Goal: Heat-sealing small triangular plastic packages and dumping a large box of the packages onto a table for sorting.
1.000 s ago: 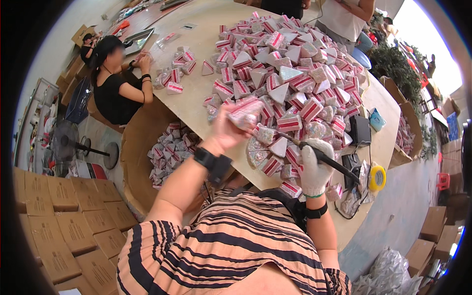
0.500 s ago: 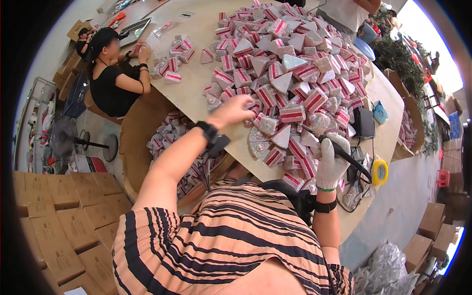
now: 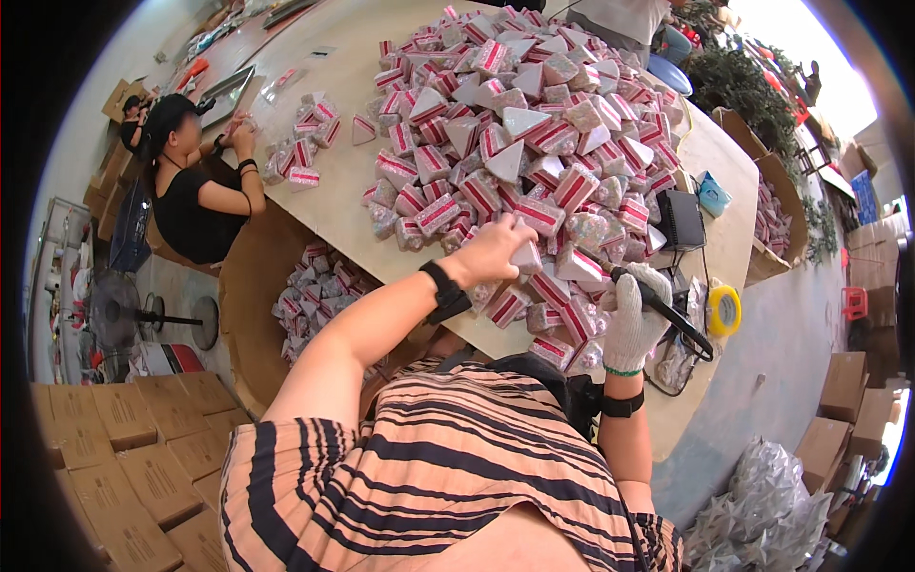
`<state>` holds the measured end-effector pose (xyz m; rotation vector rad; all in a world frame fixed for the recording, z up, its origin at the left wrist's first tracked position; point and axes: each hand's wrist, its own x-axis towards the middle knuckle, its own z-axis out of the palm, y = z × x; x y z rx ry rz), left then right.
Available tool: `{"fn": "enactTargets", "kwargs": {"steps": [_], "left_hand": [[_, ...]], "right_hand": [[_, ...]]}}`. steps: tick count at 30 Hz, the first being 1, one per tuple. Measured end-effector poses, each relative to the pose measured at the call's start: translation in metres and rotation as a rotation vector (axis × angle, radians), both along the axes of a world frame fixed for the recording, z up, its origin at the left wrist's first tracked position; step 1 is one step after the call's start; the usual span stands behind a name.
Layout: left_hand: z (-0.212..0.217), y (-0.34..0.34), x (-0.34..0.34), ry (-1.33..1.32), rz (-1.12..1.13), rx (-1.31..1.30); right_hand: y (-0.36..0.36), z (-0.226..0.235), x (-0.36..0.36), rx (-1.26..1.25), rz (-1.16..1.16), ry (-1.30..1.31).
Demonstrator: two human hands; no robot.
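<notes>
Fingers (image 3: 519, 236) of the left hand (image 3: 496, 250) are curled down and closed on a small white triangular packet (image 3: 527, 255) at the near edge of the big heap of red-and-white striped packets (image 3: 534, 124), which covers most of the pale counter (image 3: 324, 181). Left wrist carries a black watch (image 3: 446, 292); forearm reaches up from the lower edge over a striped shirt. Right hand (image 3: 634, 319) wears a white knit glove and is wrapped tight around the grip of a black handheld tool (image 3: 662, 307), whose body runs down to the right past the hand; the tool's tip lies just beside the packet in the left hand, whether touching cannot be told. Black wristband below the glove cuff. On the counter right of the heap: a black box-shaped device (image 3: 681, 219), a small blue pouch (image 3: 713, 195), and a yellow tape roll (image 3: 724, 310) near the counter's edge. Below the counter's near-left edge, a cardboard bin (image 3: 250, 296) holds more of the same packets. Another person in a black top (image 3: 186, 205) sits at the counter's far left, both hands up at a small separate pile of packets (image 3: 303, 153). Stacked brown cartons (image 3: 124, 429) stand on the floor at lower left.
</notes>
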<state>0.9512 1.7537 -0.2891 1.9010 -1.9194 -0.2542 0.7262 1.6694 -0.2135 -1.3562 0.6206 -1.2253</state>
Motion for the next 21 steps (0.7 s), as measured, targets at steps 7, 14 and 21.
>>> {"fn": "enactTargets", "kwargs": {"steps": [7, 14, 21], "left_hand": [[0.039, 0.025, 0.006, 2.036, -0.003, 0.073], [0.022, 0.023, -0.005, 2.327, -0.039, -0.046], [0.03, 0.028, -0.005, 2.263, 0.123, -0.072]], "right_hand": [[0.006, 0.006, 0.015, -0.009, 0.074, -0.039], [0.014, 0.008, 0.023, -0.115, 0.134, 0.064], [0.013, 0.009, 0.025, -0.192, 0.146, 0.122]]}}
